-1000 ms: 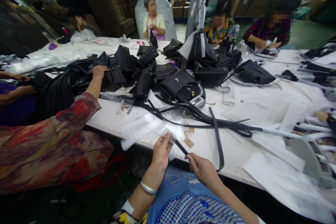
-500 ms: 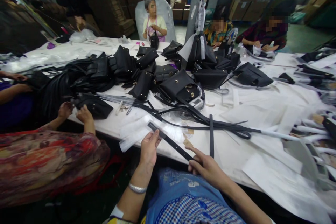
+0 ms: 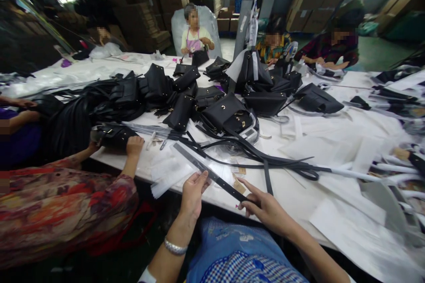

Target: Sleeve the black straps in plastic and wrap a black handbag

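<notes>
At a crowded white table (image 3: 286, 208), we saw both hands on one black strap (image 3: 229, 189), slanting over the near edge just in front of the blue apron (image 3: 232, 234). The left hand (image 3: 193, 193) pinched it near the middle between thumb and fingers; the right hand (image 3: 265, 210) grasped the lower end, index finger lifted clear.

What had just changed lay beyond the left hand: half a second earlier only a short length showed there — now a long one reached out over the plastic sheets (image 3: 161, 182), wrapped in what looked to us like a clear sleeve (image 3: 187, 155). We judged that the strap sat deeper in it, with the part between the hands looking bare.

Just beyond lay a bundle of loose straps (image 3: 239, 145) and a black bag (image 3: 226, 110). To the left, we noted, a co-worker's hand (image 3: 134, 145) had moved to the right end of another bag (image 3: 114, 136) — one that had reached the table's edge within the last second.
</notes>
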